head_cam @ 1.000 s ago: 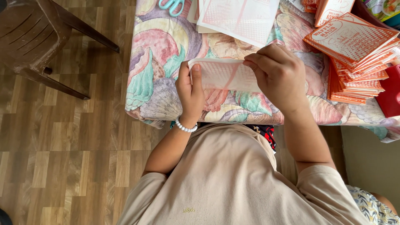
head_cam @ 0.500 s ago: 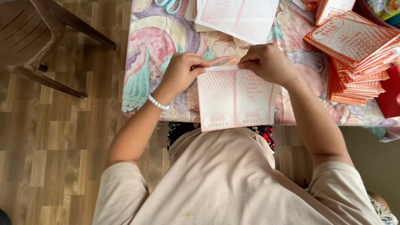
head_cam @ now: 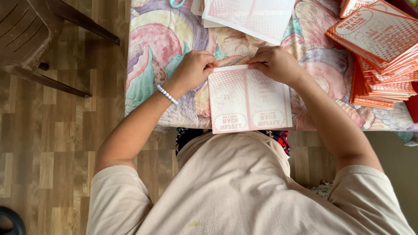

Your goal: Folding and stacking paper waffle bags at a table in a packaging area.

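At the far edge of the printed paper sheet [head_cam: 248, 100], the fingers [head_cam: 209, 65] of the left hand [head_cam: 193, 69] are pinching its upper left corner, while the right hand [head_cam: 274, 64] is pressing and gripping the same edge near the middle and right, so both hands are grasping the sheet along one line. The sheet is lying flat on the surface [head_cam: 152, 65], which is wearing a pastel patterned cloth, and its near edge is hanging just over the surface's rim toward the person's beige shirt [head_cam: 244, 191]. From the fingers the sheet is running back toward the body; a darker stripe is dividing it down the middle into two panels, each carrying a round emblem at the near end. Both hands are sitting equally close to it, the left at the corner, the right further along. A white bead bracelet [head_cam: 167, 93] is circling the left wrist. Further out, a stack of orange printed sheets [head_cam: 379, 52] is fanning out to the right, a pale sheet [head_cam: 252, 15] is lying beyond the hands, and a brown chair [head_cam: 35, 39] is standing on the wooden floor [head_cam: 52, 139] to the left.
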